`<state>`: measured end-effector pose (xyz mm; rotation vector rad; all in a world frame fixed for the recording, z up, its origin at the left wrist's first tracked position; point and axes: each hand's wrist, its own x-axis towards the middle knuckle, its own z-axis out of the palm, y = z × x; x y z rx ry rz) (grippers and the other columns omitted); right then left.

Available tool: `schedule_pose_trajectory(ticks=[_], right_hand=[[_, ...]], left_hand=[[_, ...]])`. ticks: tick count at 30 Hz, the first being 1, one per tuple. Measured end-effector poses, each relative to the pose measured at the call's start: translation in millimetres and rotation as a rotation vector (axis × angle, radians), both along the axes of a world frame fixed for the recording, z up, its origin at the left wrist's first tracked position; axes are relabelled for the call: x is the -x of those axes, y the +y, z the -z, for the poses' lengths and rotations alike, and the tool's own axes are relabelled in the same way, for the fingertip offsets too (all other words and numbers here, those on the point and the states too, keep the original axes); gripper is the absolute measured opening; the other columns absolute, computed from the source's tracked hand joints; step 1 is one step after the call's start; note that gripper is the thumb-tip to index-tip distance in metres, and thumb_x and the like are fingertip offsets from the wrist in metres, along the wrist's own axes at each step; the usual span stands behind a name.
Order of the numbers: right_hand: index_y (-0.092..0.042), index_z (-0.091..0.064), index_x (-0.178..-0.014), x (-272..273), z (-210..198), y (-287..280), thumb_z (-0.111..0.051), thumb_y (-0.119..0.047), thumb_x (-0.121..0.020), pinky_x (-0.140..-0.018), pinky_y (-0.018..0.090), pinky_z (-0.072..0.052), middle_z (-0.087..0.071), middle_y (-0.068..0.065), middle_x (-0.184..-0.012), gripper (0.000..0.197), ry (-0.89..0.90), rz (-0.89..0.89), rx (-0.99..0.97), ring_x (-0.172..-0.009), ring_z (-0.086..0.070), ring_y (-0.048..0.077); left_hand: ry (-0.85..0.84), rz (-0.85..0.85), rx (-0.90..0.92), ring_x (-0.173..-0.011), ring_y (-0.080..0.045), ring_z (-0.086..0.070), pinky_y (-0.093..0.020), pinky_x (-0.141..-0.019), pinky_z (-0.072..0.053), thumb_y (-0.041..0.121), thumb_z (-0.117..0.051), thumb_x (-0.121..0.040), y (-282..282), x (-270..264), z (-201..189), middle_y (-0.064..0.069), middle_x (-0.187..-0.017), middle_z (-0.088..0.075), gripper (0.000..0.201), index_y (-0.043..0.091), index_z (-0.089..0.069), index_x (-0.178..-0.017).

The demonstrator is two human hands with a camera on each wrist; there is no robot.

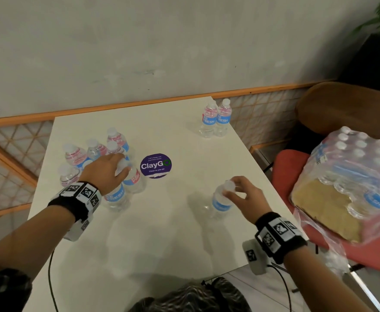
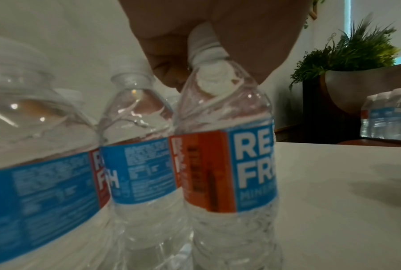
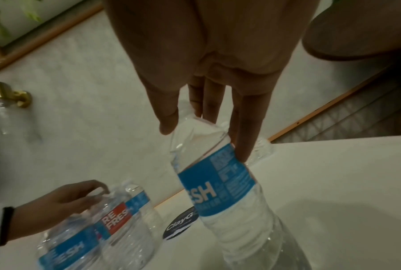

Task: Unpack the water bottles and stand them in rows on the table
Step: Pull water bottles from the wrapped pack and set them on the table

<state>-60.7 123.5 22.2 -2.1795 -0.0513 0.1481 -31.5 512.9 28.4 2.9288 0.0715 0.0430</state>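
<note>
Several clear water bottles with blue and red labels stand clustered (image 1: 90,154) at the left of the white table (image 1: 166,233). My left hand (image 1: 112,168) grips the white cap of the cluster's right-hand bottle (image 1: 135,179), seen close up as the bottle (image 2: 227,164) under my fingers (image 2: 171,60). My right hand (image 1: 240,194) pinches the cap of a single upright bottle (image 1: 220,202) near the table's right front; in the right wrist view that bottle (image 3: 220,182) stands on the table below my fingers (image 3: 245,127). Two more bottles (image 1: 216,119) stand at the far right corner.
A plastic-wrapped pack of bottles (image 1: 351,176), torn open with its cardboard base showing, lies on a red chair (image 1: 283,172) right of the table. A round purple ClayGo sticker (image 1: 155,165) marks the table's middle. A brown seat (image 1: 342,104) and a potted plant (image 2: 347,51) stand beyond.
</note>
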Motion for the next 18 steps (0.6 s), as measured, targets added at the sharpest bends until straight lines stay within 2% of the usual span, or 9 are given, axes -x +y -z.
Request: schedule_pose_trajectory(ticks=[3,6,9,13,16,18], right_hand=[[-0.024,-0.054,-0.105,-2,2,26,-0.069,-0.024,-0.084,-0.081,0.014,-0.04,-0.063,-0.007,-0.106,0.026,0.013,-0.068,0.001,-0.1,-0.058,0.01],[-0.025,-0.053,-0.103,-3,1,46,-0.069,-0.025,-0.084,-0.081,0.015,-0.042,-0.063,-0.007,-0.106,0.025,0.033,-0.104,-0.028,-0.1,-0.059,0.01],[-0.027,-0.054,-0.103,-7,2,54,-0.07,-0.028,-0.082,-0.084,0.022,-0.045,-0.063,-0.006,-0.109,0.026,0.076,-0.088,-0.054,-0.103,-0.06,0.014],[-0.035,-0.051,-0.117,-13,8,55,-0.07,-0.041,-0.08,-0.086,0.027,-0.046,-0.059,-0.002,-0.12,0.042,0.171,-0.055,0.003,-0.107,-0.058,0.019],[-0.04,-0.047,-0.125,-13,11,60,-0.065,-0.051,-0.08,-0.079,0.032,-0.054,-0.058,0.003,-0.118,0.05,0.344,-0.024,-0.041,-0.106,-0.058,0.022],[-0.04,-0.045,-0.128,-14,13,65,-0.063,-0.053,-0.081,-0.072,0.03,-0.056,-0.058,0.006,-0.117,0.052,0.435,-0.019,-0.112,-0.1,-0.062,0.026]], left_hand=[[-0.015,0.027,-0.023,-0.11,-0.03,-0.056,-0.041,-0.077,-0.05,0.039,-0.049,-0.093,-4,2,-1,-0.007,-0.127,-0.053,0.049,0.019,-0.044,-0.137],[-0.009,0.053,-0.031,-0.106,-0.03,-0.058,-0.038,-0.074,-0.049,0.041,-0.044,-0.096,-10,3,-2,-0.006,-0.128,-0.051,0.049,0.023,-0.04,-0.141],[0.012,0.044,-0.017,-0.11,-0.029,-0.058,-0.039,-0.081,-0.048,0.045,-0.039,-0.097,-13,1,-4,-0.006,-0.133,-0.053,0.049,0.023,-0.04,-0.14],[0.022,0.042,0.032,-0.111,-0.027,-0.059,-0.039,-0.082,-0.051,0.054,-0.04,-0.093,-6,5,-3,-0.007,-0.132,-0.056,0.058,0.028,-0.032,-0.144],[0.003,0.048,0.004,-0.114,-0.029,-0.056,-0.042,-0.08,-0.052,0.053,-0.046,-0.091,-3,12,0,-0.008,-0.136,-0.051,0.066,0.028,-0.023,-0.148],[-0.051,0.032,-0.02,-0.118,-0.032,-0.05,-0.043,-0.08,-0.052,0.05,-0.052,-0.089,-5,15,-1,-0.011,-0.134,-0.048,0.07,0.022,-0.025,-0.148]])
